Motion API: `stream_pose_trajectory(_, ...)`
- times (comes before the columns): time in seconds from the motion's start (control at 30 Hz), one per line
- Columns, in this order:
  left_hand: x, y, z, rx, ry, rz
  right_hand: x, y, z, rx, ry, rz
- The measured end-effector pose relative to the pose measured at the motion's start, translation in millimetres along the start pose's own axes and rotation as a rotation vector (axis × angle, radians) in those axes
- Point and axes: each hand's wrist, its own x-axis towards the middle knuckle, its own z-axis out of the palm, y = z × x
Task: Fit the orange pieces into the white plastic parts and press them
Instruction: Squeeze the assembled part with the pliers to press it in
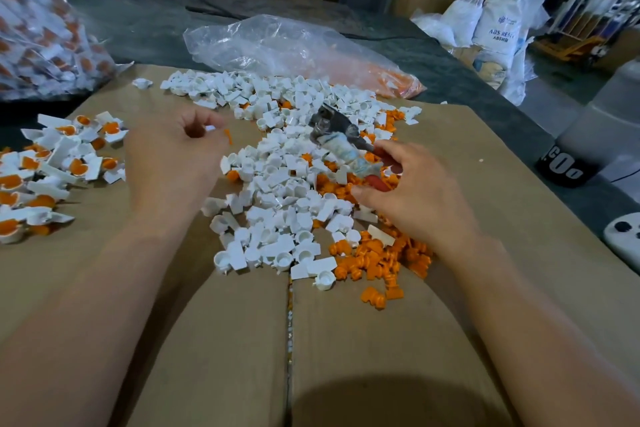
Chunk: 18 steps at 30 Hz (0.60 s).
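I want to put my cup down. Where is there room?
Bare cardboard lies at the near edge, below the white parts, and on the right, beyond the orange pieces. The middle and the left edge, with the fitted parts, are crowded.

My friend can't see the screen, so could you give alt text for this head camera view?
A person's right hand holds a small hammer over a heap of white parts and orange pieces on cardboard, while the left hand pinches a small part. Fitted parts lie at the left.
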Motion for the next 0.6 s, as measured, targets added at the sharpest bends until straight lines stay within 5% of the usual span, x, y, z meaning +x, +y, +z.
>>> stream_pose_trajectory(0.2, 13, -7, -14, 0.426, 0.001, -0.015, 5, 10, -1, -0.090, -0.043, 0.093)
stream_pose_trajectory(0.47, 30, -17, -26, 0.643, -0.125, -0.174, 8, 18, -3, -0.120, -0.099, 0.146)
stream_pose_trajectory(0.6, 20, -11, -21, 0.617, -0.046, 0.011, 8, 18, -3, -0.145, -0.133, 0.158)
